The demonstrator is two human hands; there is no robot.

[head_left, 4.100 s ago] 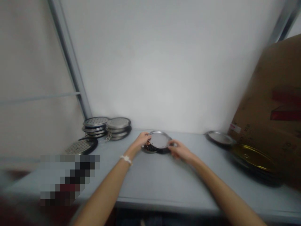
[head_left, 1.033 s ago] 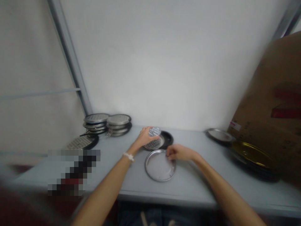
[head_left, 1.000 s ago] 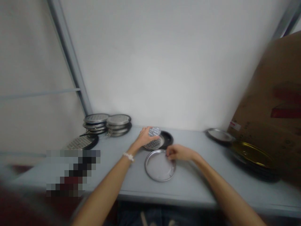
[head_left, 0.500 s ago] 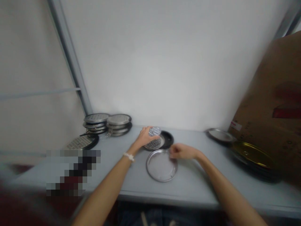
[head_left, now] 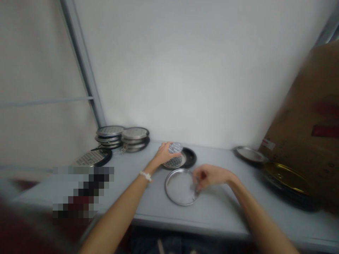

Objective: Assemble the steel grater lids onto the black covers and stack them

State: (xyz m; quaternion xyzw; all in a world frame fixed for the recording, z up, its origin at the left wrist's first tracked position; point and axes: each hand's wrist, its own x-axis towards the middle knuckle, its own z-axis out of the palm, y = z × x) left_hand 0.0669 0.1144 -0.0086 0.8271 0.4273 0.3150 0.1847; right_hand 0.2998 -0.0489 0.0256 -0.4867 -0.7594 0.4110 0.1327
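My left hand (head_left: 164, 154), with a white band at its wrist, is closed over the left side of a round perforated metal disc (head_left: 174, 162). A shiny silver patterned round piece (head_left: 175, 147) shows between its thumb and fingers. Behind them to the right, partly covered, lies a black round tray (head_left: 190, 157). Closer to me a thin metal ring (head_left: 166, 188) rests flat on the table. My right hand (head_left: 209, 175) is over the ring's right rim, its fingers pinched together. Blur hides what, if anything, they hold.
Two stacks of round metal-rimmed discs (head_left: 109, 135) stand at the back left of the grey table (head_left: 217, 215). A perforated disc (head_left: 92, 157) lies before them. To the right are a silver-topped round piece (head_left: 249, 153), a gold tray (head_left: 287, 178) and a large cardboard box (head_left: 304, 116).
My right hand has shifted slightly right and down along the ring's rim. My left hand stays on the perforated disc, and the view has moved a little.
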